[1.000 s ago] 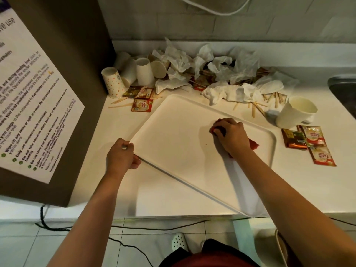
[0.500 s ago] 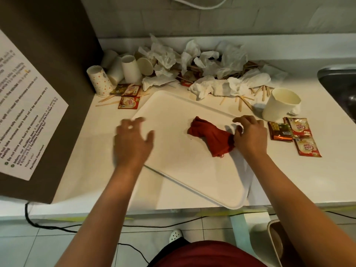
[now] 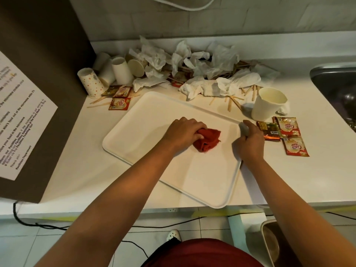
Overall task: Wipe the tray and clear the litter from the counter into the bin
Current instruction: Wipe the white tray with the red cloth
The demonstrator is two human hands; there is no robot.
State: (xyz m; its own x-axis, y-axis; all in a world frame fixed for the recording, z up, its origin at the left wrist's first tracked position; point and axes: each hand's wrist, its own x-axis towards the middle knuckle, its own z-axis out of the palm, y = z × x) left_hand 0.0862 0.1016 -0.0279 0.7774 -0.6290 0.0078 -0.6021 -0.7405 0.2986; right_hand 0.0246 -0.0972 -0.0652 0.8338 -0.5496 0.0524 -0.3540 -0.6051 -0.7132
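Red cloth [image 3: 209, 140] sits bunched near the middle of the cream tray [image 3: 146, 120], left hand [image 3: 183, 132] curled over its left end, fingers grasping it, presumably to drive the wipe. Right hand [image 3: 249, 140] grips the tray's right rim, likely bracing it against sliding. Litter untouched along the far counter [image 3: 77, 170]: crumpled tissues [image 3: 210, 74], paper cups [image 3: 115, 72], sachets [image 3: 289, 132]. Bin [image 3: 273, 245] stands on the floor, near right.

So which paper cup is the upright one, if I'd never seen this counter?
Start at the steel sink on the right and move left along the white counter. The upright cup stands just beyond the tray's far right corner. Unlike the cups by the brown panel, it's open-mouthed, plain white.
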